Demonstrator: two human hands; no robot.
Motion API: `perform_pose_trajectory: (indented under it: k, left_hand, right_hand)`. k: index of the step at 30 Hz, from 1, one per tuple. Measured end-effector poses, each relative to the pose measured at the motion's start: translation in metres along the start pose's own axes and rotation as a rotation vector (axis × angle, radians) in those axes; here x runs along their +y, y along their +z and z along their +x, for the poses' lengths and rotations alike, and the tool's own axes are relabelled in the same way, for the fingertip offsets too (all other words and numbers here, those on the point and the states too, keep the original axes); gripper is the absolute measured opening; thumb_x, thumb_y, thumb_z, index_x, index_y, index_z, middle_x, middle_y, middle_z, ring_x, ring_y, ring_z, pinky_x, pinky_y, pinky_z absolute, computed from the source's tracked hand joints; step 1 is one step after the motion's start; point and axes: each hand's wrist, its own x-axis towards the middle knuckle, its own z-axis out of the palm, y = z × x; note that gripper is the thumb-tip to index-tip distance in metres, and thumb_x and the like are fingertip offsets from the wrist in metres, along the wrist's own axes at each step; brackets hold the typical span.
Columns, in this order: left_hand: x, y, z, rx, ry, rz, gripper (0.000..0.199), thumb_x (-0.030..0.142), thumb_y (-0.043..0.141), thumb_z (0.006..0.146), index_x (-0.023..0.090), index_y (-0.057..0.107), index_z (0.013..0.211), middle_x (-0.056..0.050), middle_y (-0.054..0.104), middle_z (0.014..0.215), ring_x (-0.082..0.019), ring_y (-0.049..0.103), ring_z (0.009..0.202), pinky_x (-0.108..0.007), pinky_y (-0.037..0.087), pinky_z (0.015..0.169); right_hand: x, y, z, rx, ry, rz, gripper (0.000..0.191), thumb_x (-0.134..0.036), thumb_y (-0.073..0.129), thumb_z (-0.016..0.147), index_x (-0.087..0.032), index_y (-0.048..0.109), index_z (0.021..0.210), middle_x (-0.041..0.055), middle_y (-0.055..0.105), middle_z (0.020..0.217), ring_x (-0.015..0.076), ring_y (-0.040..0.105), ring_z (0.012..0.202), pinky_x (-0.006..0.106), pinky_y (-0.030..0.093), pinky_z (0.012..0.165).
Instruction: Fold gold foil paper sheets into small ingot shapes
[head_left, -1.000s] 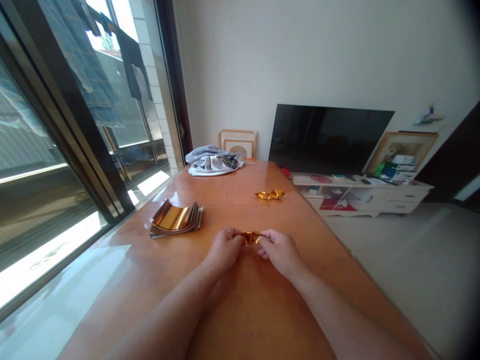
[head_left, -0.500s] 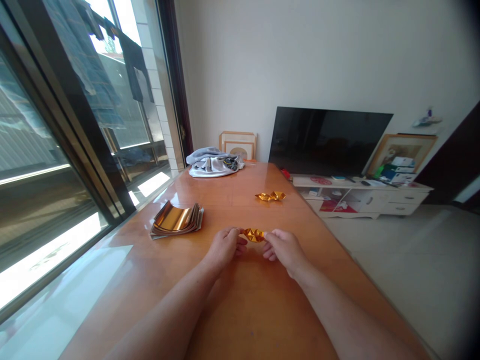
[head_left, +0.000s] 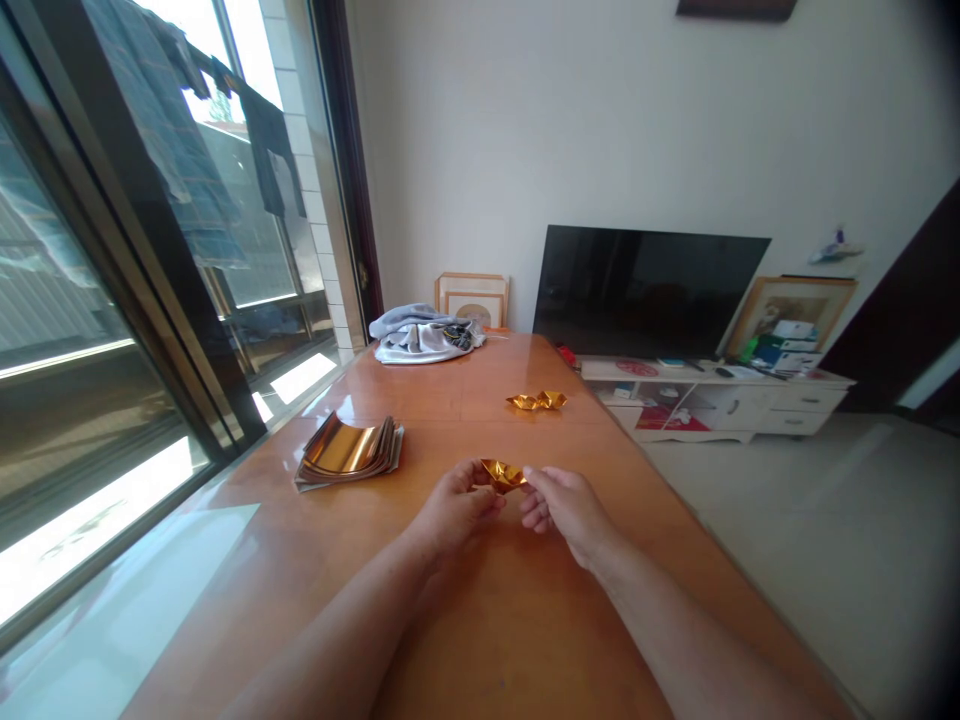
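Foil's tipped since ½ sec ago: the gold foil piece (head_left: 502, 474) ran roughly level btwn both hands, now slants down to the R, and the L hand (head_left: 455, 508) has shifted its grip, thumb lower.

OK, far L: sliding glass door (head_left: 169, 330), clothes hanging beyond. Next, on the bench (head_left: 450, 425), a curved stack of shiny gold sheets (head_left: 349, 448), untouched. Behind it, far end, grey cloth bundle (head_left: 427, 335).

Now center, near side: L hand's fingers at the foil's L end, thumb below; can't tell if they're pinching. Foil's right btwn the hands, abv the bench. R hand (head_left: 568, 508) has thumb + finger clamped on its R tip, other fingers curled.

Beyond, slightly R: 2nd foil piece (head_left: 537, 401), twisted mid-length, lying on the bench. Far R: TV (head_left: 649, 290), dark, w/ white cabinet (head_left: 739, 408) below.
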Motion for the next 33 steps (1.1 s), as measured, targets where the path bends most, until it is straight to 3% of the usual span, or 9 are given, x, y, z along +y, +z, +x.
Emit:
perform_pose_trajectory:
  k: [7, 12, 19, 29, 33]
  left_hand:
    - [-0.002, -0.002, 0.002, -0.061, -0.033, -0.042, 0.036, 0.019, 0.074, 0.073, 0.017, 0.065, 0.107, -0.008, 0.069, 0.114, -0.012, 0.064, 0.081, -0.025, 0.049, 0.078]
    - [-0.003, -0.002, 0.004, -0.064, -0.007, -0.059, 0.036, 0.022, 0.079, 0.07, 0.016, 0.066, 0.103, -0.008, 0.071, 0.109, -0.016, 0.065, 0.092, -0.026, 0.049, 0.082]
    - [-0.002, -0.002, 0.004, -0.087, 0.025, -0.035, 0.033, 0.027, 0.081, 0.072, 0.015, 0.068, 0.099, -0.006, 0.072, 0.098, -0.015, 0.064, 0.087, -0.026, 0.048, 0.082]
    - [-0.002, -0.004, 0.004, -0.099, 0.063, 0.012, 0.041, 0.022, 0.08, 0.073, 0.015, 0.065, 0.111, -0.011, 0.072, 0.111, -0.022, 0.067, 0.099, -0.033, 0.05, 0.089]
    - [-0.006, -0.004, 0.002, -0.017, 0.034, -0.053, 0.055, 0.019, 0.08, 0.071, 0.017, 0.055, 0.12, -0.012, 0.069, 0.116, -0.022, 0.067, 0.103, -0.036, 0.049, 0.093]
  right_hand:
    - [-0.002, 0.002, -0.003, -0.037, -0.007, 0.02, 0.043, -0.058, 0.058, 0.089, -0.016, 0.064, 0.087, 0.0019, 0.067, 0.065, 0.0119, 0.062, 0.049, 0.02, 0.044, 0.044]
    - [-0.008, 0.004, -0.009, -0.037, -0.044, 0.0, 0.043, -0.058, 0.059, 0.089, -0.016, 0.063, 0.083, 0.0013, 0.067, 0.064, 0.0118, 0.063, 0.049, 0.02, 0.045, 0.046]
    - [-0.012, 0.004, -0.011, -0.035, -0.059, 0.002, 0.043, -0.058, 0.058, 0.09, -0.016, 0.063, 0.083, 0.0014, 0.067, 0.065, 0.0118, 0.063, 0.05, 0.02, 0.046, 0.047]
    - [-0.008, 0.002, -0.009, -0.013, -0.111, -0.027, 0.042, -0.057, 0.058, 0.089, -0.016, 0.063, 0.082, 0.0012, 0.068, 0.067, 0.0124, 0.064, 0.052, 0.022, 0.048, 0.05]
    - [-0.006, 0.0, -0.008, 0.038, -0.174, -0.095, 0.04, -0.056, 0.058, 0.089, -0.017, 0.063, 0.08, 0.0018, 0.068, 0.069, 0.0139, 0.064, 0.054, 0.024, 0.05, 0.051]
